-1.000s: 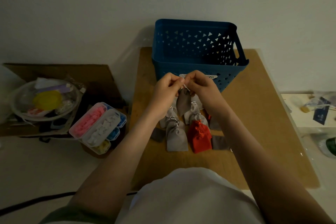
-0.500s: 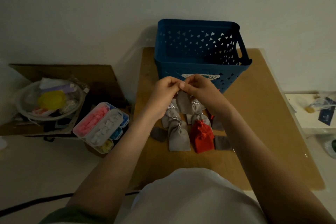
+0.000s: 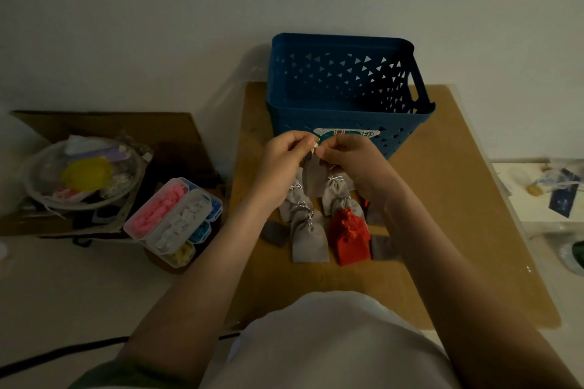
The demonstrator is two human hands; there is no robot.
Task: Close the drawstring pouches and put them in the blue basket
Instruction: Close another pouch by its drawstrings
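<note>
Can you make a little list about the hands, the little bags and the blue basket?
left hand: pinches the top of the held pouch
right hand: pinches the same top
held pouch: grey, hanging above the others, in front of the basket
basket: blue, on the table's far end, floor hidden
red pouch: lies on the table, top gathered
grey pouches: several lying beside the red one

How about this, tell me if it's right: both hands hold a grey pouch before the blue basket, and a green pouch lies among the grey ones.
Not quite. The head view shows a red pouch, not green, among the grey ones. The left hand and right hand do hold a grey pouch before the blue basket.
</note>
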